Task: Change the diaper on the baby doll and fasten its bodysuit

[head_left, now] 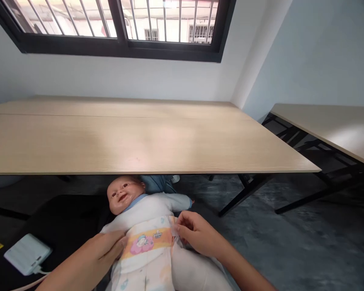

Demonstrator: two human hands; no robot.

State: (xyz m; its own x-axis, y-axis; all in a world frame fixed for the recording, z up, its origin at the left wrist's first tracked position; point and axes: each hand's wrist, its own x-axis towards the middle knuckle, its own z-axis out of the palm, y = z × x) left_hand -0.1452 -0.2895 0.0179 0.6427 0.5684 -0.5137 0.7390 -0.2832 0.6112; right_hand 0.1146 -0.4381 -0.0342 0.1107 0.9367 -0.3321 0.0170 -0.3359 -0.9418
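A baby doll [125,194] in a white top with blue trim lies on its back across my lap, its head under the table edge. Around its waist is a disposable diaper [151,262] with an orange band and a pink cartoon print. My left hand [111,244] presses its fingers together against the diaper's left edge; their tips are partly hidden. At the opposite edge, my right hand [195,232] pinches the diaper's side tab [173,230] between thumb and forefinger.
A light wooden table [157,141] spans the view just beyond the doll. To the left, a white boxy device [28,254] with a cable lies on a black seat [69,218]. Another table [336,125] stands at right. Black table legs [245,196] reach the dark floor.
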